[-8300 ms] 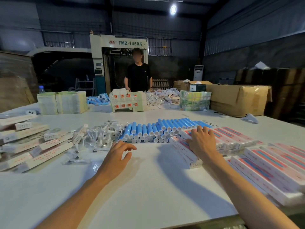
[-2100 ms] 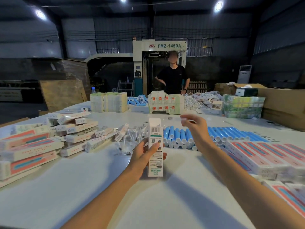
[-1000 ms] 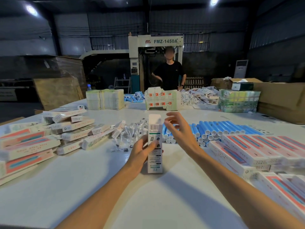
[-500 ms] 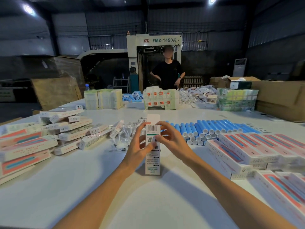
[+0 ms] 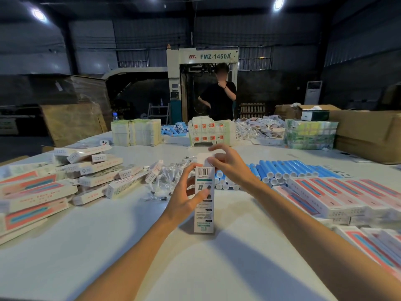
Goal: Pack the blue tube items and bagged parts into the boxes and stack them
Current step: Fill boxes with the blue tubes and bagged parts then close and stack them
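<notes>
One box (image 5: pixel 204 198) stands upright on the table (image 5: pixel 152 257), my left hand (image 5: pixel 184 200) gripping its middle, right hand (image 5: pixel 227 165) pinching its top flap (image 5: pixel 202 159); I should brace it square and fold the flap in straight, blue tubes (image 5: pixel 282 170) lying just behind.

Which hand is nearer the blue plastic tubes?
Right. The right hand pinches the white cardboard box's top, just before the blue plastic tubes; the left hand holds the box's left side.

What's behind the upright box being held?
Past the upright box, blue tubes show at its right and bagged parts at its left. Anything straight behind is hidden by the box, left hand and right hand.
</notes>
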